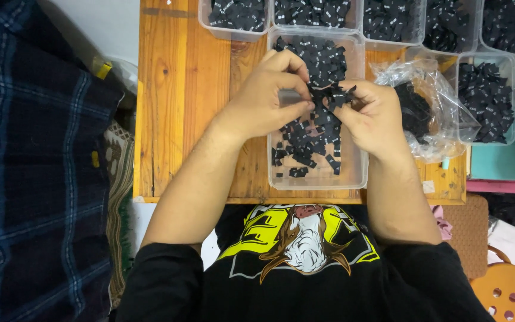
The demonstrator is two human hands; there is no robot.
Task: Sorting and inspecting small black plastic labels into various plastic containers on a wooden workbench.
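Note:
My left hand [269, 95] and my right hand [374, 116] meet over a clear plastic box [353, 173] on a wooden table [180, 101]. The box holds many small black fabric labels [305, 152] with white marks. My right hand grips a bunch of these black labels [338, 96]. The fingertips of my left hand pinch one label at the edge of that bunch. Both hands hover just above the box's middle.
Several more clear boxes of black labels [320, 12] line the table's far edge, another [487, 98] stands at right. A crumpled clear plastic bag [430, 101] with black labels lies beside my right hand. Dark plaid cloth [31, 167] fills the left; an orange stool [505, 292] is bottom right.

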